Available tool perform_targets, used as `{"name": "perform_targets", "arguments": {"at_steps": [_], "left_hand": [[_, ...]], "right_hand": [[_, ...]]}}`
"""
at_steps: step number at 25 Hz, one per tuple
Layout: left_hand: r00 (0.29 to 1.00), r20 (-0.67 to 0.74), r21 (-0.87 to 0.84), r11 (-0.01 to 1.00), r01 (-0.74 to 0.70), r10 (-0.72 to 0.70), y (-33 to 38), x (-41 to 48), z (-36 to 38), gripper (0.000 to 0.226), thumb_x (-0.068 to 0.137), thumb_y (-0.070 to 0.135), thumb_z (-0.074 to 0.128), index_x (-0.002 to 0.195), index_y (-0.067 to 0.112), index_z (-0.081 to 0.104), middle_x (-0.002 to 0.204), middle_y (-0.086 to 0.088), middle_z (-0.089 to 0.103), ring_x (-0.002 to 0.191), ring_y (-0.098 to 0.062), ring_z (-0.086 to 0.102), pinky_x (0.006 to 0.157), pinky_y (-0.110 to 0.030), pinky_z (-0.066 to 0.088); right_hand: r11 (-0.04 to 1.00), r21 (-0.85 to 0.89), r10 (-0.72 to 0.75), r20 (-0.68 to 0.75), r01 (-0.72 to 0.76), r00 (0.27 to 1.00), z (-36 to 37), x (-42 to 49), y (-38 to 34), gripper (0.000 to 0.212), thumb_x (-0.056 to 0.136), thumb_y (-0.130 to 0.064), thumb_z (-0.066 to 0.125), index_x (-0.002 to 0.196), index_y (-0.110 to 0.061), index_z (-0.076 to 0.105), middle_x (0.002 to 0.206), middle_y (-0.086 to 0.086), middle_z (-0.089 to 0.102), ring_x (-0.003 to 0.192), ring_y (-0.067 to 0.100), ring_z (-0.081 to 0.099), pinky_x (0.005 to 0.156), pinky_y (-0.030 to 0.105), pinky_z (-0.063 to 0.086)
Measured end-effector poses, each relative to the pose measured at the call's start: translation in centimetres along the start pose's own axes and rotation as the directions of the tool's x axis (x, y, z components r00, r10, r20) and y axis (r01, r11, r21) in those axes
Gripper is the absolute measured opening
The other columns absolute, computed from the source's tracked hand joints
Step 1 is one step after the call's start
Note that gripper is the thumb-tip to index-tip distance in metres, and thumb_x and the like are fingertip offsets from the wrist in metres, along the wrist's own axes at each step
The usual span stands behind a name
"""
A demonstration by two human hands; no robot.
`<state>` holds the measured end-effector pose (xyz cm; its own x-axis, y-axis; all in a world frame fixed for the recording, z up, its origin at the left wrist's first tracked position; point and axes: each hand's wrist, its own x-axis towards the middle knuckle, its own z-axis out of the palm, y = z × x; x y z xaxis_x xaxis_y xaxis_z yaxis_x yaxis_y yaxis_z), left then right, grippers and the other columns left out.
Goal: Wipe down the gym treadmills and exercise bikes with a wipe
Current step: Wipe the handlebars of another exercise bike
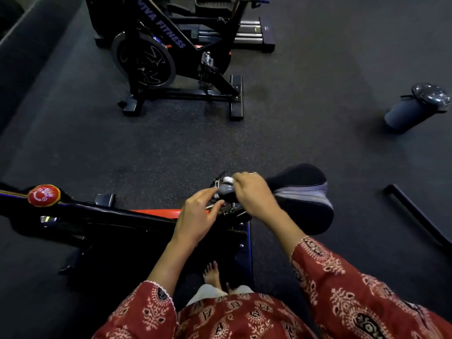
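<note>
Gripping a small white wipe (228, 179) in the curled right hand (254, 194), pressed onto the grey nose of the black saddle (300, 189). Steadying with the left hand (195, 221) just beside it: fingers fairly straight, index tip and thumb tip at the nose, nothing clearly held. Standing over the near exercise bike (110, 216), with black frame, orange strip and a red knob (44, 195) at left. Bare foot (211, 272) down by the bike's rear base. Red patterned sleeves (342, 277) on both arms. Farther off, centre-left: second exercise bike (156, 59) with "VIVA FITNESS" on the frame, well apart from the near one. Far right on the dark speckled floor (171, 148): a dark cylindrical container (411, 111) with a shiny lid. Near right: a black bar (415, 214), purpose unclear.
</note>
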<state>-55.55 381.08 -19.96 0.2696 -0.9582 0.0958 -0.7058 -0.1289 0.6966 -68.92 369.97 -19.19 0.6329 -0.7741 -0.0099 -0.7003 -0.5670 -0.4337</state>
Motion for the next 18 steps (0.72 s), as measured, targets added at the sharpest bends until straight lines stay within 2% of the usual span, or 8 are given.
{"name": "perform_targets", "arguments": {"at_steps": [2,3,4,6,9,12,16,18], "left_hand": [[1.000,0.011,-0.005,1.000,-0.017,0.017,-0.1,0.3,-0.1,0.035,0.083,0.016,0.070,0.112,-0.002,0.067,0.109,-0.016,0.068,0.101,-0.028,0.066,0.090,-0.019,0.040],[1.000,0.006,-0.007,1.000,-0.027,0.027,-0.2,0.5,-0.2,0.034,0.083,0.016,0.070,0.112,-0.002,0.067,0.109,-0.016,0.068,0.101,-0.027,0.065,0.090,-0.018,0.039],[0.999,0.000,-0.009,0.999,-0.038,0.038,-0.3,0.7,-0.3,0.033,0.084,0.016,0.069,0.112,-0.002,0.067,0.110,-0.016,0.068,0.101,-0.027,0.065,0.090,-0.016,0.038],[0.999,-0.003,-0.010,0.999,-0.045,0.045,-0.6,1.1,-0.5,0.032,0.086,0.016,0.068,0.113,-0.001,0.067,0.111,-0.015,0.068,0.103,-0.026,0.065,0.091,-0.012,0.036],[0.999,0.004,-0.029,0.998,-0.050,0.051,-0.6,1.6,-0.5,0.030,0.088,0.017,0.066,0.113,0.000,0.067,0.112,-0.013,0.068,0.105,-0.024,0.064,0.092,-0.013,0.036],[0.997,0.035,-0.035,0.998,-0.060,0.061,-0.2,1.6,-0.1,0.031,0.088,0.020,0.065,0.113,0.001,0.067,0.112,-0.011,0.068,0.104,-0.024,0.065,0.091,-0.024,0.044],[0.997,0.056,-0.030,0.998,-0.059,0.061,0.8,2.8,0.1,0.038,0.084,0.027,0.058,0.109,0.001,0.069,0.105,-0.011,0.070,0.096,-0.024,0.067,0.086,-0.020,0.044],[0.990,0.107,-0.017,0.996,-0.084,0.086,1.5,3.9,0.5,0.039,0.084,0.028,0.057,0.111,0.001,0.068,0.106,-0.011,0.070,0.097,-0.024,0.067,0.088,-0.025,0.046]], "right_hand": [[0.983,0.081,-0.162,-0.051,0.165,0.986,0.8,-1.1,-0.5,0.025,0.094,-0.018,0.048,0.105,-0.010,0.069,0.101,0.010,0.070,0.094,0.024,0.059,0.085,0.036,0.040],[0.978,0.104,-0.176,-0.057,0.181,0.983,0.5,-1.3,0.5,0.027,0.094,-0.021,0.049,0.109,-0.013,0.070,0.105,0.006,0.071,0.097,0.022,0.060,0.089,0.035,0.041],[0.987,0.085,-0.133,-0.048,0.136,0.990,0.1,-1.4,2.2,0.031,0.095,-0.026,0.046,0.110,-0.014,0.070,0.106,0.005,0.071,0.098,0.023,0.061,0.092,0.035,0.041],[0.998,-0.013,0.063,-0.078,-0.064,0.995,-1.2,-1.6,6.1,0.041,0.093,-0.037,0.039,0.104,-0.014,0.071,0.102,0.007,0.070,0.098,0.029,0.060,0.095,0.039,0.037],[0.972,-0.039,0.224,-0.165,-0.233,0.961,-2.7,-2.1,9.9,0.036,0.091,-0.027,0.039,0.098,-0.008,0.070,0.102,0.006,0.065,0.103,0.031,0.053,0.095,0.038,0.028],[0.986,0.006,0.164,-0.113,-0.165,0.980,-1.0,-1.0,6.2,0.032,0.095,-0.022,0.046,0.082,-0.007,0.071,0.082,0.011,0.067,0.085,0.034,0.055,0.086,0.040,0.034],[0.996,-0.046,-0.086,-0.079,0.082,0.993,0.3,-1.9,4.4,0.043,0.098,-0.036,0.033,0.109,-0.017,0.070,0.100,0.000,0.070,0.093,0.022,0.059,0.093,0.037,0.036],[0.984,-0.156,-0.099,-0.097,0.083,0.990,-1.5,-2.3,8.2,0.042,0.097,-0.034,0.033,0.111,-0.018,0.069,0.102,0.000,0.068,0.096,0.024,0.059,0.092,0.035,0.033]]}}
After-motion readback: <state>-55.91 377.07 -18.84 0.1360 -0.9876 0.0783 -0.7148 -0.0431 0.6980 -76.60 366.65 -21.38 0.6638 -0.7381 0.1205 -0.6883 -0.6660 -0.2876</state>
